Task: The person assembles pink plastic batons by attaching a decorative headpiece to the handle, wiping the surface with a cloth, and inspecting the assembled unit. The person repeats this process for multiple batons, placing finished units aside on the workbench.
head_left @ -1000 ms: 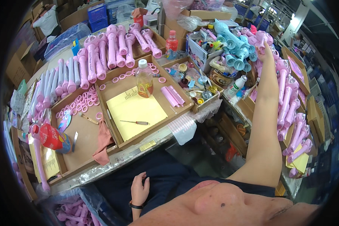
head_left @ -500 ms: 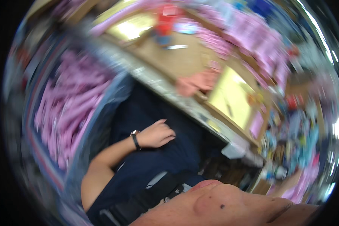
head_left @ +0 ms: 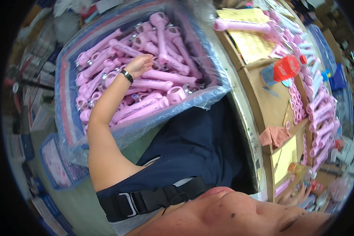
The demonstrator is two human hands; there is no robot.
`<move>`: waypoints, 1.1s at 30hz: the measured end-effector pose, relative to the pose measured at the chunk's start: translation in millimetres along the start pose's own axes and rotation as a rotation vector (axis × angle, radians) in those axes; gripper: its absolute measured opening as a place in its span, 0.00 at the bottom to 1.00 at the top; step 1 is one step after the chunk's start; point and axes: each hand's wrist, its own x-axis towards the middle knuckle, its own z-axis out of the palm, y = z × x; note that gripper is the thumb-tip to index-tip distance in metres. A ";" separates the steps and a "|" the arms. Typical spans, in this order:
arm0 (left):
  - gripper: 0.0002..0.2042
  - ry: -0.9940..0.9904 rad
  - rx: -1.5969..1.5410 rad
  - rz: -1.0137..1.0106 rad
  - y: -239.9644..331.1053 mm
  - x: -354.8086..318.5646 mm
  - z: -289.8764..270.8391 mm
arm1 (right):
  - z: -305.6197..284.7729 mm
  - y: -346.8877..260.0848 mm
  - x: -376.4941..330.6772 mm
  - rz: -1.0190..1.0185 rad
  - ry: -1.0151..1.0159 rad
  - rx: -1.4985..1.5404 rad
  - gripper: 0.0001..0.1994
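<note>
Left hand (head_left: 139,66) over the bin (head_left: 62,94), inside its rim; fingers loosely bent, slightly apart, contact with the wands (head_left: 161,37) below unclear. Wands lie criss-cross in the bin, heaped against its far and right walls; its top is open all round the wrist. Table edge (head_left: 242,103) runs just beside the bin's right corner; the tray (head_left: 270,112) lies beyond that edge. Green floor (head_left: 92,200) shows below the bin. Right hand (head_left: 295,195) well right of the bin, past the tray; grip cannot be told.
</note>
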 end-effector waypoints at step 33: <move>0.35 -0.974 0.126 0.246 -69.3 -191.6 177.4 | 99.1 -122.0 64.1 -0.149 -0.370 0.791 0.05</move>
